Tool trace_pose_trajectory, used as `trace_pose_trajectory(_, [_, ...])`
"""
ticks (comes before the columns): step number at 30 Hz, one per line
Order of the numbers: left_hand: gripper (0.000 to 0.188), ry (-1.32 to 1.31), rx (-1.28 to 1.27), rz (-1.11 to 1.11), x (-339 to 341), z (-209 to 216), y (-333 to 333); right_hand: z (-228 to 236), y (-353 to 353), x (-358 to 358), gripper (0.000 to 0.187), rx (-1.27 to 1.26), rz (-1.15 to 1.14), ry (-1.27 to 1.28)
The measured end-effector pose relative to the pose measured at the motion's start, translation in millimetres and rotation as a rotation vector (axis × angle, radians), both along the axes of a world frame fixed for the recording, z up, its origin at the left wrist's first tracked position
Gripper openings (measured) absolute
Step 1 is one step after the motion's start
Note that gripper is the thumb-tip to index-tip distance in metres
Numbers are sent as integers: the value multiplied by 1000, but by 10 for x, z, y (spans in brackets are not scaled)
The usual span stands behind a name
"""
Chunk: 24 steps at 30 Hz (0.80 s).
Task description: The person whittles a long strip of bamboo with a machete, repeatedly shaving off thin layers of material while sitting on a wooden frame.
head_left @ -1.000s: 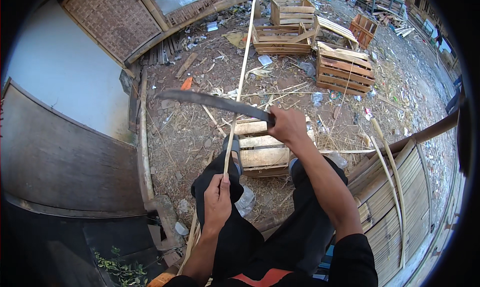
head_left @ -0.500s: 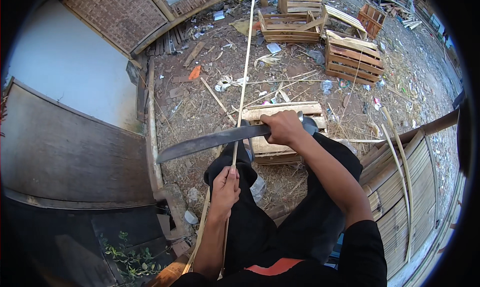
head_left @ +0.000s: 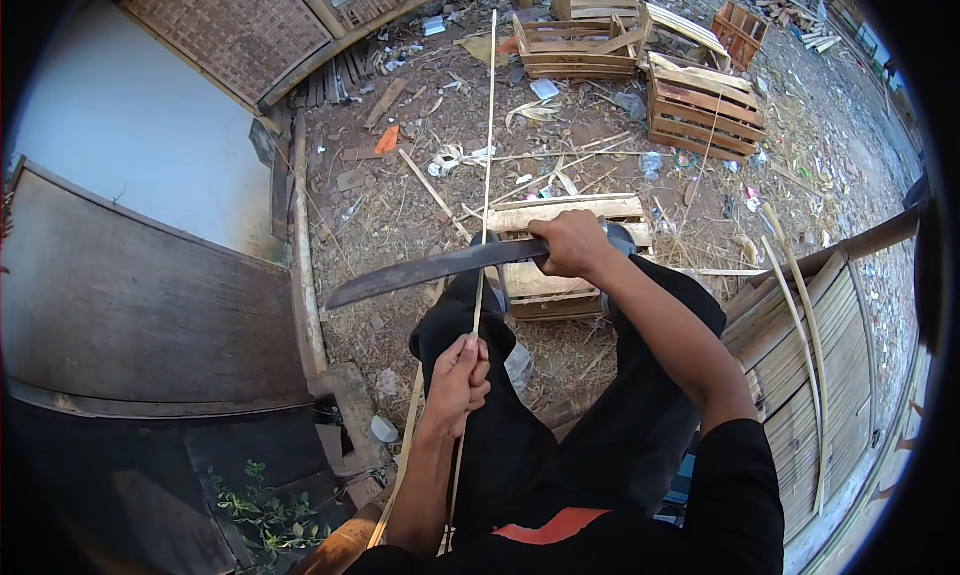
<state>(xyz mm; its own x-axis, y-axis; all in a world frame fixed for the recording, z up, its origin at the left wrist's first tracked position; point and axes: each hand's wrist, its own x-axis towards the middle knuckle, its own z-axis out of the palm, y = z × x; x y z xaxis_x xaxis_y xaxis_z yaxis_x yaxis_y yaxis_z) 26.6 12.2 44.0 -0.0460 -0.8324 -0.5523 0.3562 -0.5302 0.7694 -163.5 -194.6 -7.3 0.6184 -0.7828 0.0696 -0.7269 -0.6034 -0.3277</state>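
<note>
My left hand (head_left: 458, 383) is closed round a long, thin bamboo strip (head_left: 489, 125), which runs from my lap far out over the ground. My right hand (head_left: 572, 243) grips the handle of a machete (head_left: 420, 273). Its dark, broad blade points left and lies across the strip, above my left knee. Whether the edge bites into the bamboo I cannot tell. Below the right hand, between my feet, sits a slatted wooden crate (head_left: 560, 305). A second pale strip (head_left: 408, 445) runs beside my left forearm.
Several wooden crates (head_left: 705, 110) stand farther out on the littered ground. To the left are a white wall (head_left: 150, 135) and a dark wooden panel (head_left: 150, 285). On the right, a bamboo-slat panel (head_left: 815, 415) has bent strips (head_left: 800, 315) leaning on it. A leafy plant (head_left: 265, 510) grows at lower left.
The machete blade has shifted slightly right and its tip has risen a little. The far end of the bamboo strip has swung slightly left and down. Both hands keep their holds.
</note>
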Motion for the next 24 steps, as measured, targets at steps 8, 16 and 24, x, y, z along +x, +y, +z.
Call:
trace_pose_trajectory(8, [28,-35,-56,5,9,-53,79,106,293,86,30,1,115,-52])
trace_pose_trajectory(16, [29,-43,-44,4,21,-61,126,-183,-85,-80,25,-19,-190,-87])
trace_pose_trajectory(24, [30,-66,-70,20,1,-85,129,140,329,148,27,4,134,-48])
